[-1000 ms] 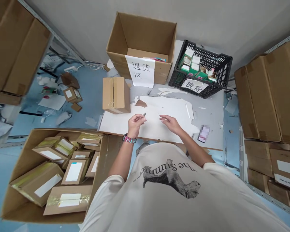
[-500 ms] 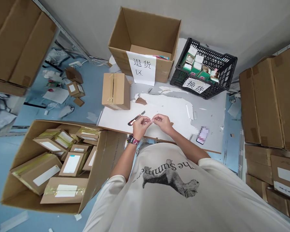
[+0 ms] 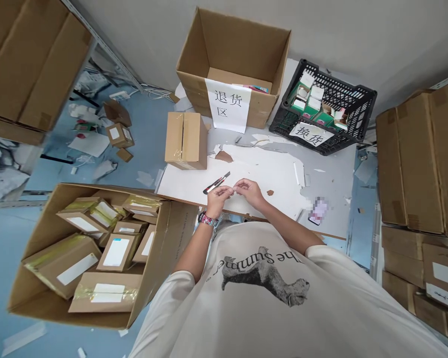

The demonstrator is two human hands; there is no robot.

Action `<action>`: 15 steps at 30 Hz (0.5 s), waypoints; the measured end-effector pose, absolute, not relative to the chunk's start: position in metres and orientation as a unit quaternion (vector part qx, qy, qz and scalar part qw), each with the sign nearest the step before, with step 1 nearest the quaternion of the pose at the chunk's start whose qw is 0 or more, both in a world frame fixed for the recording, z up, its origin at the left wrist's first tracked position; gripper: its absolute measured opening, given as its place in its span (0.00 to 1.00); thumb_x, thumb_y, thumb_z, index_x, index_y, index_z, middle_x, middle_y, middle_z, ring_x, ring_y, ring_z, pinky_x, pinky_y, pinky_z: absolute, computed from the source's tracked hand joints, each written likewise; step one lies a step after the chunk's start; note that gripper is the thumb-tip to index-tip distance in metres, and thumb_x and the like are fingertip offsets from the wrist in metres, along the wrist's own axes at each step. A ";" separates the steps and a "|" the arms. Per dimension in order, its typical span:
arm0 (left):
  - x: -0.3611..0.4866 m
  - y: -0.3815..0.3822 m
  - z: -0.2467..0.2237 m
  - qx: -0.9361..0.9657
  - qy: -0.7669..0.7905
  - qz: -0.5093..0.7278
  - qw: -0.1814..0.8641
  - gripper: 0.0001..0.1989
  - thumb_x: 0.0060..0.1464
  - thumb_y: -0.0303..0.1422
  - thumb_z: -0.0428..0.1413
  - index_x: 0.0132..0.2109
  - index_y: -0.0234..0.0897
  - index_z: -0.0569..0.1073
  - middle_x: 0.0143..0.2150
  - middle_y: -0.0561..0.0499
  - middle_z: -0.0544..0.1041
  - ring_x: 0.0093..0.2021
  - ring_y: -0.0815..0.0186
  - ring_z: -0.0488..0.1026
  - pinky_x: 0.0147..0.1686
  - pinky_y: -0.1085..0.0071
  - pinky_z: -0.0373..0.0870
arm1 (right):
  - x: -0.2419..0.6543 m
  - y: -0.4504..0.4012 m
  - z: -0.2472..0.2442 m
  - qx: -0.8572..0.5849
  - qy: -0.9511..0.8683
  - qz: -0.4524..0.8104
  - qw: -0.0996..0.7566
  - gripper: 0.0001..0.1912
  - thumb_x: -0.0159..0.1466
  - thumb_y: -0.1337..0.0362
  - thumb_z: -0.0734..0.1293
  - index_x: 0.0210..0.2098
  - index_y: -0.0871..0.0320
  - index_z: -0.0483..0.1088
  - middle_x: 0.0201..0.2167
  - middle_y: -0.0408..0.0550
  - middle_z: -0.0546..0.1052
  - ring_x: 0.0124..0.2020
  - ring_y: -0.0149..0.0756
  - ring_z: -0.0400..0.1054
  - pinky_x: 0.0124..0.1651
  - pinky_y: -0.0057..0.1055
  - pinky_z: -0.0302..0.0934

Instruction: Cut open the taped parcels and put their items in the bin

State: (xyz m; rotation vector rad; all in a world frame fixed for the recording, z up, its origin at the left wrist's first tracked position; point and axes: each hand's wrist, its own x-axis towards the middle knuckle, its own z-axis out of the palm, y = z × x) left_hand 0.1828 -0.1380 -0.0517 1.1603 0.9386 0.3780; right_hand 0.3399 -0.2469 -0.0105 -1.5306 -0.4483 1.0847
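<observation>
Off-white short-sleeved T-shirt with printed grey animal; colourful, possibly floral wristband

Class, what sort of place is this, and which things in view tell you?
Most likely a parcel-handling room, perhaps for returns: the sign on the open box reads "returns area" in Chinese, taped, labelled parcels sit in a large carton, and a box cutter lies on the table.

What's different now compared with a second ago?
The right hand has moved left and now meets the left hand; anything between them is too small to tell. The utility knife, of which only a grey tip showed at the left hand, is now in plain view beside it, apparently let go onto the table. The taped carton, black crate and phone stayed put.
</observation>
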 end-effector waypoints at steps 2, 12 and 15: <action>0.172 -0.119 -0.070 0.528 0.465 0.168 0.691 0.22 0.54 0.53 0.77 0.42 0.39 0.87 0.39 0.43 0.89 0.42 0.55 0.86 0.44 0.61 0.80 | 0.336 -0.243 -0.016 -0.657 -0.190 0.467 0.560 0.23 0.57 0.41 0.83 0.37 0.51 0.81 0.33 0.44 0.82 0.36 0.39 0.76 0.45 0.38 0.73; 0.103 -0.003 -0.156 0.848 0.462 -0.147 0.214 0.16 0.73 0.31 0.53 0.49 0.35 0.87 0.54 0.29 0.86 0.57 0.41 0.81 0.57 0.51 0.68 | 0.332 -0.266 -0.030 -0.728 -0.147 0.440 0.504 0.18 0.60 0.45 0.79 0.40 0.51 0.83 0.35 0.45 0.83 0.37 0.40 0.78 0.47 0.39 0.75; 0.097 -0.005 -0.162 0.858 0.426 -0.164 0.234 0.16 0.72 0.30 0.53 0.48 0.34 0.87 0.54 0.28 0.84 0.57 0.41 0.80 0.57 0.51 0.67 | 0.332 -0.274 -0.027 -0.744 -0.131 0.428 0.496 0.19 0.59 0.45 0.78 0.40 0.51 0.82 0.34 0.45 0.83 0.37 0.40 0.77 0.46 0.39 0.75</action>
